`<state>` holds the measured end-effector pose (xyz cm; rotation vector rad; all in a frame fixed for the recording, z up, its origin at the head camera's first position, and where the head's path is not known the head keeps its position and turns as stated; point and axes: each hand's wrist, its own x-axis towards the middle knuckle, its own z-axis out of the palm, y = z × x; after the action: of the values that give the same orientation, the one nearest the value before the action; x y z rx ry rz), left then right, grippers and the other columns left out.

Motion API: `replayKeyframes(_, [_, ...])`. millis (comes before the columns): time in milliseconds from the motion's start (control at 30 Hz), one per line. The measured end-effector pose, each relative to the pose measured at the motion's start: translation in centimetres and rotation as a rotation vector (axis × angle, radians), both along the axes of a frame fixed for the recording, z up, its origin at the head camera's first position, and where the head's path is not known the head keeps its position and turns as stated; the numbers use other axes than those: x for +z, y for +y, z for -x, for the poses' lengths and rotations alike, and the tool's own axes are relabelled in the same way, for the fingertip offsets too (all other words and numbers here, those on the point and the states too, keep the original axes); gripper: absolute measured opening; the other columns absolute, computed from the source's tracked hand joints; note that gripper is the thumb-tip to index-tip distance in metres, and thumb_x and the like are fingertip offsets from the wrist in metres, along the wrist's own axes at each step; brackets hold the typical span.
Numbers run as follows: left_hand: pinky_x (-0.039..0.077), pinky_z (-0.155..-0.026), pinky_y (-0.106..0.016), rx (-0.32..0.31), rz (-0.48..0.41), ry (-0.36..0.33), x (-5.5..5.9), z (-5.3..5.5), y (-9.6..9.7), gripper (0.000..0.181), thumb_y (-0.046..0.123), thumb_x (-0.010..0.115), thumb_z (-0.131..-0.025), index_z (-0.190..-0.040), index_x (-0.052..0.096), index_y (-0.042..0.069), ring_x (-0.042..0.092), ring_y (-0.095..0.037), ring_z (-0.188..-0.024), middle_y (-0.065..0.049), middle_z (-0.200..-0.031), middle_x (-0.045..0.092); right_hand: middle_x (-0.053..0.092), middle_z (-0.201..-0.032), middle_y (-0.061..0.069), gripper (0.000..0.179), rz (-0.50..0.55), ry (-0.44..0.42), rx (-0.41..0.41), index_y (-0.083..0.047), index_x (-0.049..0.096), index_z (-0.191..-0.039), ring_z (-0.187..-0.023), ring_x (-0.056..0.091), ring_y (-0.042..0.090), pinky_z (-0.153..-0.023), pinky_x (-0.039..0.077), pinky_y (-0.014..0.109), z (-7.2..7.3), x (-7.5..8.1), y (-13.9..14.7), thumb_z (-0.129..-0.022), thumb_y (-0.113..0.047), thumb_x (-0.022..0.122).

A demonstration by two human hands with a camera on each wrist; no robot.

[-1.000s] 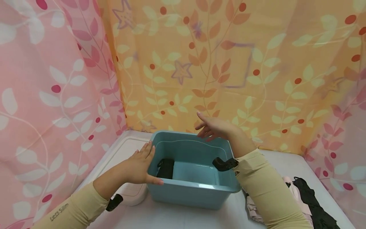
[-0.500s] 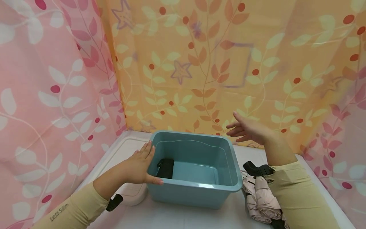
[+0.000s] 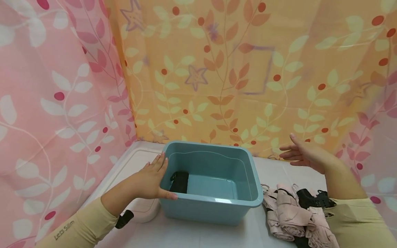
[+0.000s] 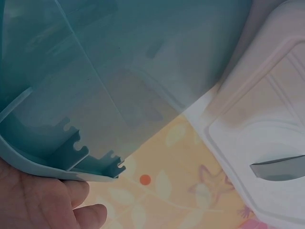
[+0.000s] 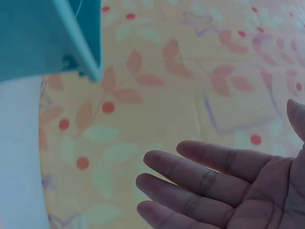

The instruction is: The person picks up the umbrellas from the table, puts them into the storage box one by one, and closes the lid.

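Observation:
A blue-grey plastic bin (image 3: 211,210) stands in the middle of the head view. Inside it, at the left end, lies a black rolled bundle (image 3: 180,182). My left hand (image 3: 148,179) rests on the bin's left rim with its fingers straight; in the left wrist view its fingertips (image 4: 90,215) show just under the rim. Off to the right, my right hand (image 3: 310,156) hovers with fingers extended and nothing held. The right wrist view shows its bare palm (image 5: 257,210). Nearest below that hand are several pale pink rolled garments (image 3: 291,213), partly behind the sleeve.
A white lid (image 3: 136,162) lies left of the bin, partly under my left arm. The bin stands on a white surface (image 3: 198,237). Patterned curtains (image 3: 198,103) close in the back and both sides. A bit of black cloth (image 3: 301,242) shows beneath the pink rolls.
My right hand has moved from above the bin out to the right, uncovering the pink rolls. My left hand stays on the rim, and the bin has not moved.

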<state>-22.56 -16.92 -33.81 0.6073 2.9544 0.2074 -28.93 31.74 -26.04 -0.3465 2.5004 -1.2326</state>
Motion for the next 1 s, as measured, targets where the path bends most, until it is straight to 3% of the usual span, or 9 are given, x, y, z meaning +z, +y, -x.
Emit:
replayKeyframes(233, [0.012,-0.107,-0.056,0.002,0.007,-0.009,-0.1,0.1,0.1,0.128,0.087,0.044,-0.058,-0.146,0.007,0.001,-0.006,-0.031,-0.139,-0.016,-0.152,-0.008,0.044,-0.129,0.031,0.08,-0.039,-0.033,-0.05,0.014,0.025,-0.137,-0.115,0.051,0.035,-0.087,0.048,0.037,-1.1,-1.8,4.5,-0.096,-0.053,0.011])
replayKeyframes(533, [0.01,-0.107,-0.055,-0.001,0.006,-0.015,0.2,0.0,0.0,0.128,0.087,0.044,-0.059,-0.146,0.006,0.0,-0.005,-0.033,-0.139,-0.016,-0.152,-0.009,0.044,-0.13,0.032,0.079,-0.047,-0.113,-0.09,0.018,0.02,-0.136,-0.105,0.059,0.02,-0.084,0.049,0.033,-2.2,-4.5,9.7,-0.097,-0.05,0.007])
replayKeyframes(767, [0.009,-0.107,-0.056,-0.01,-0.019,-0.022,0.5,-0.1,0.1,0.128,0.085,0.046,-0.059,-0.145,0.006,-0.001,-0.005,-0.033,-0.138,-0.018,-0.151,-0.007,0.05,-0.124,0.03,0.083,-0.045,-0.141,-0.184,0.022,0.021,-0.132,-0.097,0.062,0.013,-0.081,0.05,0.035,-3.0,-6.9,13.5,-0.097,-0.051,0.008])
replayKeyframes(1000, [0.01,-0.106,-0.056,-0.014,-0.012,-0.016,0.4,-0.1,0.1,0.128,0.085,0.045,-0.06,-0.145,0.006,-0.002,-0.005,-0.034,-0.138,-0.018,-0.151,-0.007,0.051,-0.122,0.031,0.085,-0.04,-0.171,-0.246,0.023,0.023,-0.131,-0.097,0.062,0.02,-0.081,0.051,0.038,-3.7,-8.8,16.0,-0.096,-0.053,0.007])
